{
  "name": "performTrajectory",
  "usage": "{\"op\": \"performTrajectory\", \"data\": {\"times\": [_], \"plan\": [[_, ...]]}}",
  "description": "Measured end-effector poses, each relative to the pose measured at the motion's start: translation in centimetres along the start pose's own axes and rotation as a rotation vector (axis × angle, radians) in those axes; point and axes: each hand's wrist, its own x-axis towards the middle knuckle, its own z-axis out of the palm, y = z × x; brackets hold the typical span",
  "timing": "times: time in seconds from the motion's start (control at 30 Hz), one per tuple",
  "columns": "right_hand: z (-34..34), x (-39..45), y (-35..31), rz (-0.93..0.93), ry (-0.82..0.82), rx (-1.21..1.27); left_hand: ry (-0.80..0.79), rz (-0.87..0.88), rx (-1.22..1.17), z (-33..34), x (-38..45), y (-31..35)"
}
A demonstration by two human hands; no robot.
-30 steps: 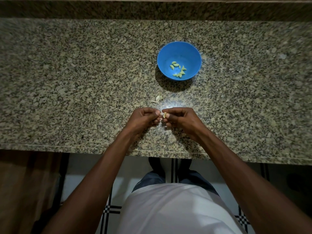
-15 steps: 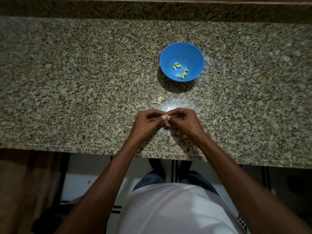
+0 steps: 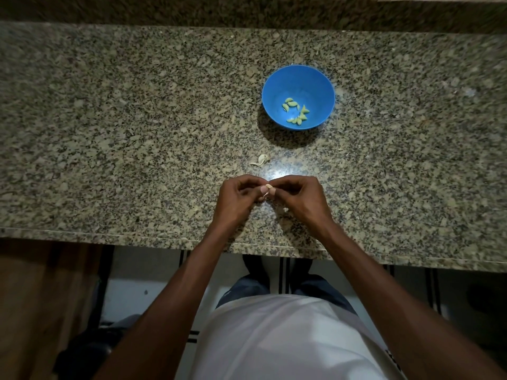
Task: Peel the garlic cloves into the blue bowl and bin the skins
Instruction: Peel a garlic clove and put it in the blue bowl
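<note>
The left hand (image 3: 236, 197) and the right hand (image 3: 300, 197) meet fingertip to fingertip above the granite counter (image 3: 109, 133), both with fingers curled, pinching one garlic clove (image 3: 268, 187) between them, a thin strip of skin hanging from it. Just beyond the hands a loose skin (image 3: 260, 160) lies on the counter. Farther back and slightly right, the blue bowl (image 3: 274, 86) holds several peeled cloves (image 3: 296, 112).
</note>
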Motion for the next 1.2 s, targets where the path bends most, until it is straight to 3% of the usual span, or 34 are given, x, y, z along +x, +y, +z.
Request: {"op": "performTrajectory", "data": {"times": [0.57,0.9,1.2], "plan": [[0.2,0.1,-0.6,0.011,0.046,-0.08,-0.006,0.174,0.295,0.3,0.6,-1.2],[0.0,0.4,-0.1,-0.021,0.004,-0.168,-0.057,0.055,0.133,-0.7,0.4,-0.5],[0.0,0.3,0.0,-0.029,-0.014,-0.1,-0.082,-0.027,-0.001,-1.0,0.2,-0.2]]}}
